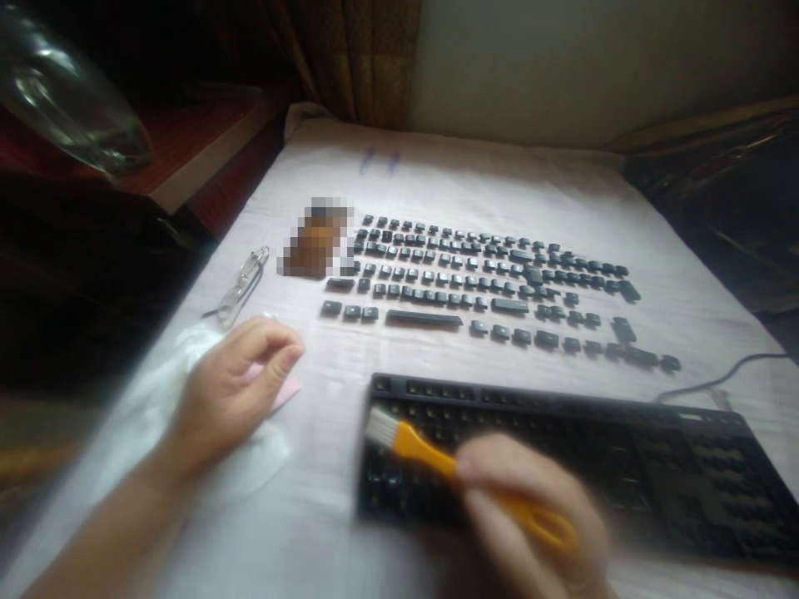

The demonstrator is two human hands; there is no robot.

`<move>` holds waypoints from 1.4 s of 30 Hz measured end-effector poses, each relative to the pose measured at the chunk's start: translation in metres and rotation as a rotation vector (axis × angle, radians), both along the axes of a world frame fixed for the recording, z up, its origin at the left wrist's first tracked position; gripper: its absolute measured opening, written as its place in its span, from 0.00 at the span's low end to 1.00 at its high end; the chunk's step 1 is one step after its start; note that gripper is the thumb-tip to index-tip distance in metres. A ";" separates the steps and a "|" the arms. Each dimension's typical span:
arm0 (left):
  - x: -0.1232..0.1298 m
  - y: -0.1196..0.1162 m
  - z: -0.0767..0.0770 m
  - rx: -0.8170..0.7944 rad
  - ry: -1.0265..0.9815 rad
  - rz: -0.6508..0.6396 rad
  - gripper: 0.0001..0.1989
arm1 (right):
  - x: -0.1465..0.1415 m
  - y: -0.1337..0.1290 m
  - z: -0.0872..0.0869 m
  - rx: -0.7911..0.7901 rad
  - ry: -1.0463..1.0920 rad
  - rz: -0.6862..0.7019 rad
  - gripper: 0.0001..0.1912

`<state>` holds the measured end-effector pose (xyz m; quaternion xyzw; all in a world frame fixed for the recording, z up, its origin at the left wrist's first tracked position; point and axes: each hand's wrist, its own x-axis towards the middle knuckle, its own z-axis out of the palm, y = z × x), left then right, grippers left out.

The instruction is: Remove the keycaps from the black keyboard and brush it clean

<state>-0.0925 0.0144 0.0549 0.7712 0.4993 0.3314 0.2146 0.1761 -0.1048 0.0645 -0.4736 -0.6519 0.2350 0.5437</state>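
Observation:
My right hand [530,507] grips the orange handle of a brush [430,453]. The pale bristles are over the left end of a black keyboard [630,466] whose keycaps are off. My left hand [234,383] is closed, its fingers curled and thumb against them, above a crumpled white cloth [271,457]. A flat pink piece [287,393] shows past the thumb and between the fingers; whether it is gripped or lies beneath is hidden. Beyond the keyboard, black keycaps [424,319] lie in several rows on the pale sheet [330,366].
Eyeglasses [240,287] lie beyond my left hand. A pixelated rectangular object [317,237] is left of the keycap rows. The keyboard cable [717,383] runs to the right. At upper left are a clear glass object [75,100] and a red-brown wooden surface [205,133].

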 end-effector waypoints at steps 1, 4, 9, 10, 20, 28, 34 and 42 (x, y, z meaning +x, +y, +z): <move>-0.002 0.000 0.000 0.028 -0.004 0.076 0.06 | 0.000 0.000 0.000 0.005 -0.001 -0.002 0.21; -0.010 0.002 0.002 0.113 -0.003 0.254 0.07 | 0.001 0.000 0.000 0.012 -0.015 0.003 0.20; -0.029 0.011 0.011 0.380 0.228 0.435 0.11 | 0.001 -0.002 0.001 -0.011 -0.045 0.008 0.20; -0.034 0.013 0.013 0.417 0.292 0.466 0.11 | 0.002 -0.002 0.000 -0.017 -0.050 0.010 0.20; -0.051 0.017 0.014 0.521 0.561 0.508 0.16 | 0.004 -0.006 -0.002 -0.033 -0.076 0.004 0.18; -0.049 0.021 0.013 0.529 0.539 0.496 0.14 | -0.001 -0.007 -0.009 -0.033 0.013 -0.088 0.15; -0.029 0.012 0.006 0.531 0.491 0.292 0.08 | 0.001 -0.012 -0.024 -0.094 0.061 -0.196 0.13; 0.006 -0.003 -0.014 0.377 0.358 -0.159 0.17 | -0.003 -0.011 -0.026 -0.079 0.039 -0.130 0.12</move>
